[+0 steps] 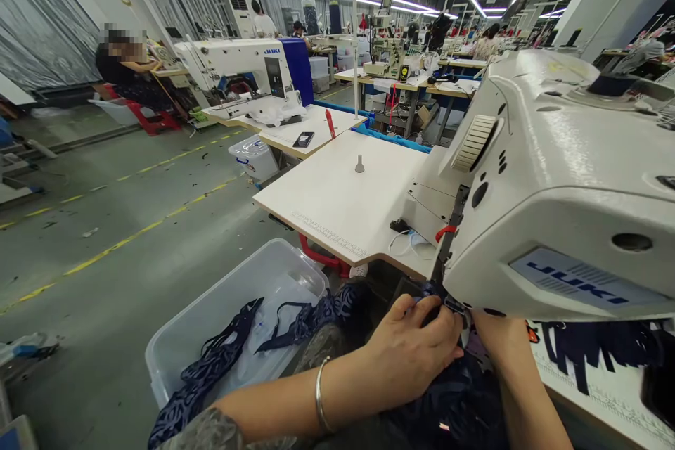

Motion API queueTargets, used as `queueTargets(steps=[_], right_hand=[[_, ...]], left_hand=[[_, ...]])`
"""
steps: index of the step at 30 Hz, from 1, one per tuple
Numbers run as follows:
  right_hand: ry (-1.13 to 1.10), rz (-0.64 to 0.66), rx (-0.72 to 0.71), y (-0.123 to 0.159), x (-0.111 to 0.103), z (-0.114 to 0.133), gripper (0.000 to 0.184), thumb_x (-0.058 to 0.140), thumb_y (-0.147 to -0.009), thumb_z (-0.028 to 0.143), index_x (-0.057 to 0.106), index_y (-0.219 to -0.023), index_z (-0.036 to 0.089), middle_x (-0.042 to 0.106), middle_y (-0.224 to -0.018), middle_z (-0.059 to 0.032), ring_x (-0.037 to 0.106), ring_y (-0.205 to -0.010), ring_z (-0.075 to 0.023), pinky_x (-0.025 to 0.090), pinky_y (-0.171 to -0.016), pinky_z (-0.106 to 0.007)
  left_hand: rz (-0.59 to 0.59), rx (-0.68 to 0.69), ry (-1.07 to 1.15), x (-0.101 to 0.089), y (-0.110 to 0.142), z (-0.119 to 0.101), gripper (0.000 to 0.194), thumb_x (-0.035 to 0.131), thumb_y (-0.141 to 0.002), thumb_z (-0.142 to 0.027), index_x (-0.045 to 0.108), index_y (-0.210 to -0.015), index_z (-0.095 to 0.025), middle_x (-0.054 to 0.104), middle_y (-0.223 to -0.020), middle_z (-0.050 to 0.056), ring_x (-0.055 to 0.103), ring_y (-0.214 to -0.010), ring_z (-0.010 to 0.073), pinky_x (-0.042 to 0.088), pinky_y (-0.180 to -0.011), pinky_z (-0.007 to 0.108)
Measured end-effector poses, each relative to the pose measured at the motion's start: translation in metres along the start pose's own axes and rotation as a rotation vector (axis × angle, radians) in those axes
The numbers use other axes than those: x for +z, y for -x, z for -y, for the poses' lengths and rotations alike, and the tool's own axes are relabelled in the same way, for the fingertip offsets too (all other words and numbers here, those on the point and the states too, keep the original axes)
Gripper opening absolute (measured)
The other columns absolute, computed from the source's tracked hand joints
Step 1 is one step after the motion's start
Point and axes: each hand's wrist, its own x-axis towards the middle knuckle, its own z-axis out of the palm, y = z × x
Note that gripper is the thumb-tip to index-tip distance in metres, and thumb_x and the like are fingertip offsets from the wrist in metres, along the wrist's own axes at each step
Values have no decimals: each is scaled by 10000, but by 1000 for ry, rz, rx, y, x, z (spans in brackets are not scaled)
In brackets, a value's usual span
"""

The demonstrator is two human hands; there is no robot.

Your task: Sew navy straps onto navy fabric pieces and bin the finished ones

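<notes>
My left hand (416, 341), with a silver bangle on its wrist, is at the needle area of the white sewing machine (569, 225). Its fingers are curled and pinch a navy patterned garment (458, 401), which hangs down over my lap. My right hand (493, 330) reaches in from the other side, under the machine head. Its fingers are hidden behind the machine and my left hand, so their grip does not show. More navy garments with thin straps (226, 344) lie in and over the edge of a clear plastic bin (174, 327) at my left.
A white sewing table (337, 190) with a grey peg (359, 164) extends ahead. Navy strips (595, 348) lie right of the machine. Beyond are a phone (304, 139), a red tool (330, 124), another sewing machine (242, 70) and a seated person (126, 70) at left.
</notes>
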Motion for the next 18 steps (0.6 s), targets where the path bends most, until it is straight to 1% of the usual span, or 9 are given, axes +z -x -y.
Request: queueTargets(steps=[4, 7, 11, 15, 17, 18], right_hand=[[-11, 2, -3, 0, 0, 0, 331, 528, -821, 290, 668, -1096, 172, 720, -942, -143, 623, -1020, -328, 534, -809, -459], [-13, -8, -11, -1, -2, 6, 338, 516, -830, 304, 664, -1103, 170, 717, -944, -153, 622, -1025, -333, 528, -816, -472], [-39, -38, -47, -5, -3, 12, 344, 487, -847, 345, 663, -1099, 189, 720, -937, -150, 624, -1028, -331, 526, -824, -473], [-38, -71, -77, -7, -4, 4, 355, 503, -844, 405, 665, -1104, 225, 730, -930, -104, 639, -1012, -321, 539, -823, -449], [-11, -62, -62, -5, -6, -3, 381, 528, -833, 452, 664, -1120, 243, 735, -899, -78, 654, -982, -331, 554, -792, -449], [-14, -55, -61, -2, -8, -5, 401, 545, -820, 476, 669, -1117, 235, 735, -856, -81, 663, -945, -350, 560, -761, -464]], left_hand=[[27, 9, -29, -1, 1, 0, 374, 398, -1031, -339, 526, -1330, -155, 517, -1311, 69, 463, -1196, 215, 328, -890, 341], [8, -3, -34, -1, 2, 0, 377, 406, -1026, -344, 527, -1328, -152, 527, -1298, 73, 467, -1197, 217, 328, -904, 346], [-28, -38, -27, -3, 5, 0, 340, 392, -1031, -323, 562, -1284, -173, 552, -1277, 53, 474, -1177, 207, 320, -925, 350], [-45, -21, -71, -2, 9, 2, 323, 416, -1019, -347, 582, -1250, -194, 551, -1277, 50, 497, -1139, 194, 335, -905, 347], [-80, -19, -102, 3, 10, 3, 317, 436, -1006, -377, 597, -1222, -209, 551, -1266, 41, 511, -1116, 192, 347, -875, 348], [-103, -13, -113, 7, 10, 4, 308, 437, -1004, -388, 608, -1202, -225, 551, -1261, 29, 514, -1107, 187, 351, -861, 348]])
